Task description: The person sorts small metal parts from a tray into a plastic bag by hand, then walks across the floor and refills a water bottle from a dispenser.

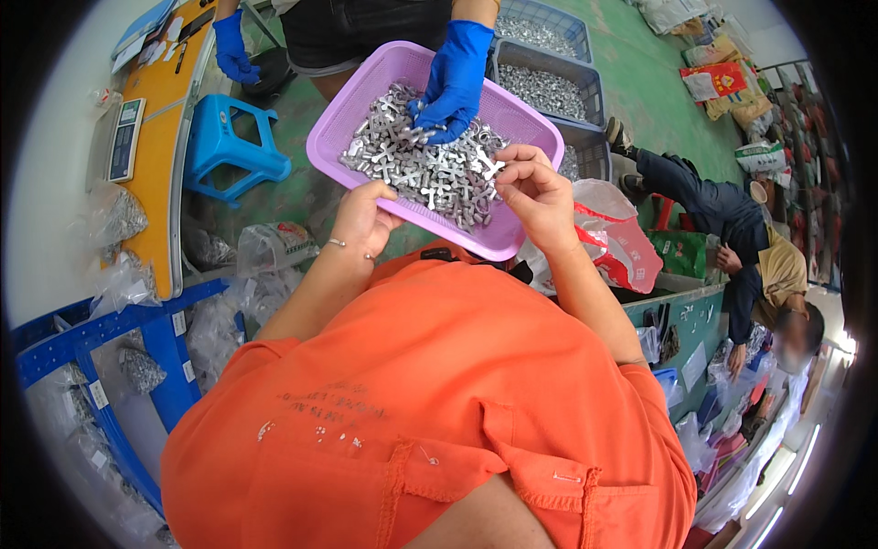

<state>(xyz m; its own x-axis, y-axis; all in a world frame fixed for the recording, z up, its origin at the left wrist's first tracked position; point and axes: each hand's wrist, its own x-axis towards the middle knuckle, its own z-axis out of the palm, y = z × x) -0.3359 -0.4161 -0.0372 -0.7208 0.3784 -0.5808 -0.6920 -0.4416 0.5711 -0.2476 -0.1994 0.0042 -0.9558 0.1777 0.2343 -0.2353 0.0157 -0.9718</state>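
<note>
Currently, the lilac perforated plastic basket [498, 245], upper centre of frame, is likely heavy with small silver metal parts [439, 178]; support opposite rims. Left hand [362, 220] clasps its rim; right hand [541, 199]: narrow pinch, contents indiscernible.

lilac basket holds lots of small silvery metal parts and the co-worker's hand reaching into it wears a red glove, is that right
Not quite: the glove on the co-worker's hand is blue, not red, as the head view shows. The lilac basket does hold lots of small silvery metal parts, and that hand is reaching into it.
</note>
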